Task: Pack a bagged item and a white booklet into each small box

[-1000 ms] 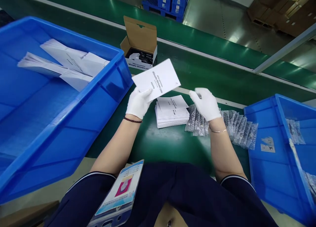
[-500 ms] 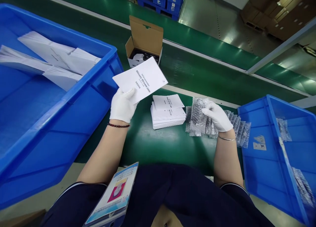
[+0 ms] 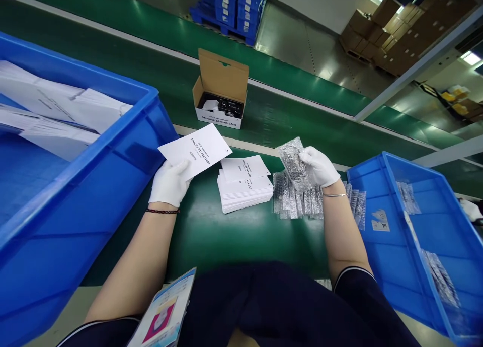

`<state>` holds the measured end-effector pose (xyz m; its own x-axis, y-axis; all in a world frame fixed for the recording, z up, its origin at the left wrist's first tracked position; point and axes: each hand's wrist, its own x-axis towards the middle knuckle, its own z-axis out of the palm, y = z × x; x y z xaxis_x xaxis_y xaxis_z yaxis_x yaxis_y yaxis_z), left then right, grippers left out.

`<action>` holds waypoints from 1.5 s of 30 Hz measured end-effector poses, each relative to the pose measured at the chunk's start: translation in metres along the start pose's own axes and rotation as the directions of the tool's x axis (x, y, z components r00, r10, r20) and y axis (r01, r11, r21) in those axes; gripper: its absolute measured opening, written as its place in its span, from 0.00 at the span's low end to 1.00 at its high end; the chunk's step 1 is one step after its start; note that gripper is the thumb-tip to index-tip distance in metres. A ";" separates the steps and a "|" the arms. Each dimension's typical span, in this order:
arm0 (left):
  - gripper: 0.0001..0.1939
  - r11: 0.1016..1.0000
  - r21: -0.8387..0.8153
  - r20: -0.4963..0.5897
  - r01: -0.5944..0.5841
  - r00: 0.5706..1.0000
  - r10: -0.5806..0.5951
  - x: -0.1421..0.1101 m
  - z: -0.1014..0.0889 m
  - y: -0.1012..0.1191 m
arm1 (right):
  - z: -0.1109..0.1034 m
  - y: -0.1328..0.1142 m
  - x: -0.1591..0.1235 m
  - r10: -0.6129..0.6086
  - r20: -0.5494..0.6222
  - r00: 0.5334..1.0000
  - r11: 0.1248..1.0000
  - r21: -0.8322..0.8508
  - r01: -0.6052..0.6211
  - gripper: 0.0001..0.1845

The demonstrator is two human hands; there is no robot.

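In a white glove, my left hand pinches the lower left edge of a white booklet printed "Minute Stream 1000". My right hand, also gloved, grips a bubble-wrap packet by its right side, above the other packets. Those bubble-wrap packets lie overlapped in a row on the green work surface, some partly hidden by my right arm. Between my hands sits a stack of white booklets. Beyond it stands an open carton with its lid up, holding dark parts and a white piece.
A large blue bin with booklets flanks me on the left. On the right, another blue bin contains bubble-wrap packets. A slanted metal post rises at the right rear. Another person's gloved hand shows at the right edge.
My right hand has raised the bubble-wrap packet away from the row and tilted it. My left hand still holds the booklet. The head view has shifted, showing the carton's printed front more fully.
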<state>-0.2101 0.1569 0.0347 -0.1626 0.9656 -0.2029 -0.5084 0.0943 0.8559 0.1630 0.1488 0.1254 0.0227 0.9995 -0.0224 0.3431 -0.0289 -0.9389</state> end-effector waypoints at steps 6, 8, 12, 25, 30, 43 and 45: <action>0.22 0.997 -0.069 -0.031 -0.047 0.999 0.045 0.016 -0.009 -0.006 | 0.020 -0.023 0.037 -0.033 0.101 0.994 0.941 -0.332 0.065 0.15; 0.24 0.992 -0.104 -0.033 -0.071 0.997 0.068 0.020 -0.008 -0.007 | 0.028 -0.032 0.047 -0.063 0.129 0.990 0.909 -0.401 0.111 0.11; 0.23 0.988 -0.137 -0.021 -0.075 0.997 0.073 0.026 -0.005 -0.007 | 0.044 -0.055 0.072 -0.142 0.067 0.988 0.860 -0.486 0.156 0.06; 0.19 0.994 -0.089 -0.079 -0.063 0.995 0.056 0.038 -0.013 -0.015 | 0.112 -0.088 0.226 -0.136 0.241 0.961 0.517 -0.810 0.276 0.11; 0.19 0.996 -0.063 -0.073 -0.057 0.996 0.053 0.040 -0.014 -0.016 | 0.125 -0.050 0.239 -0.013 0.307 0.952 0.475 -0.835 0.276 0.12; 0.17 0.999 -0.037 -0.065 0.005 0.998 -0.008 0.035 -0.005 -0.019 | 0.088 -0.023 0.240 -0.002 0.356 0.934 0.360 -0.871 0.333 0.22; 0.17 0.999 -0.044 -0.070 0.012 0.997 -0.015 0.035 -0.006 -0.019 | 0.068 -0.025 0.237 0.014 0.397 0.918 0.386 -0.849 0.361 0.20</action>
<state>-0.2108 0.1878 0.0086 -0.2141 0.9446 -0.2486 -0.5467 0.0950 0.8319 0.0956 0.3874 0.1203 -0.3467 0.9224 -0.1702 0.9379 0.3379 -0.0787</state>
